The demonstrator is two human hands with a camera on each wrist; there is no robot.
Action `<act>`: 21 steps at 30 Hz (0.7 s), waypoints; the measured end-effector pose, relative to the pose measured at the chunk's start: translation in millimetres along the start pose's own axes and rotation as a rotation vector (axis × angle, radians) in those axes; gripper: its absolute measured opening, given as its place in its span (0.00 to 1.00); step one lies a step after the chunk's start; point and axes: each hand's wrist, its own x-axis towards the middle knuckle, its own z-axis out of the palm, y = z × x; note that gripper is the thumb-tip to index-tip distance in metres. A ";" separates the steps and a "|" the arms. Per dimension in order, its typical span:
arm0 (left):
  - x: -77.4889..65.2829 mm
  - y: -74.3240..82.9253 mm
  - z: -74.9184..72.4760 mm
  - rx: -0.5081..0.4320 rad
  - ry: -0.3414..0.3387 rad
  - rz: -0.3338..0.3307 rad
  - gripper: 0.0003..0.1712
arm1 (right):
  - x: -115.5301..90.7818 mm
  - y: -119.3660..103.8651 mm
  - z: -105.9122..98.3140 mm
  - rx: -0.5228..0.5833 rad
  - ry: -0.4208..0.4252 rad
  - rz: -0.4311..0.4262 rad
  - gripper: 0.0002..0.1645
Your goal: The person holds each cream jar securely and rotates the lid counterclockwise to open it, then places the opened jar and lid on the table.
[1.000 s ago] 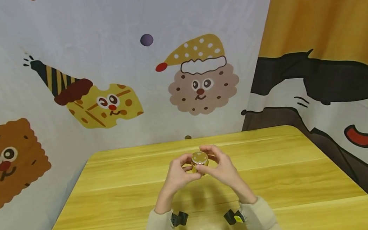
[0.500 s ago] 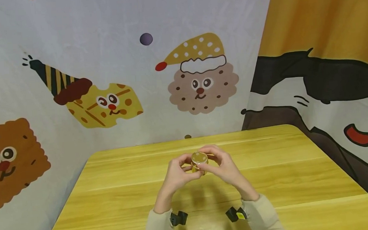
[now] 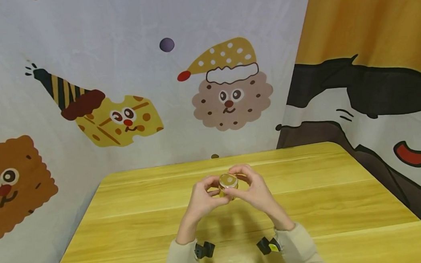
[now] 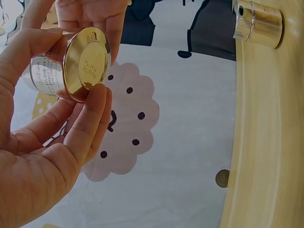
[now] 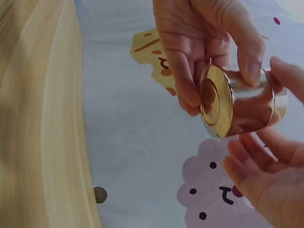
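A small gold cream jar [image 3: 228, 180] is held up above the table between both hands. My left hand [image 3: 203, 198] grips its lower body, thumb on one side and fingers on the other. My right hand [image 3: 255, 191] has thumb and fingers around the lid, on which the head view looks down. In the left wrist view the gold base [image 4: 88, 61] faces the camera with a printed code, and a white label with small print [image 4: 45, 73] shows on the side. The right wrist view shows the mirror-like jar body [image 5: 247, 104] reflecting the fingers.
Another gold container [image 4: 261, 23] stands on the table in the left wrist view; it does not show in the head view. The wood-grain table [image 3: 137, 232] ends at a cloth backdrop [image 3: 131, 27] with cartoon prints. Each wrist wears a small black camera [image 3: 205, 250].
My right hand shifts slightly at the lid, thumb and fingertips moving around its edge and back, and the reflections on the lid change. My left hand stays almost still.
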 end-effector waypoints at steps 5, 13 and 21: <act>-0.3 -0.4 0.4 0.002 -0.002 -0.006 0.22 | -0.5 3.5 -4.7 0.034 -0.092 -0.028 0.23; 0.2 -2.1 1.3 0.006 -0.003 -0.013 0.21 | -1.7 4.2 -1.8 -0.009 -0.035 0.015 0.31; 0.5 -1.1 1.8 -0.006 -0.002 -0.008 0.21 | -0.6 6.3 -0.4 -0.022 0.020 0.002 0.26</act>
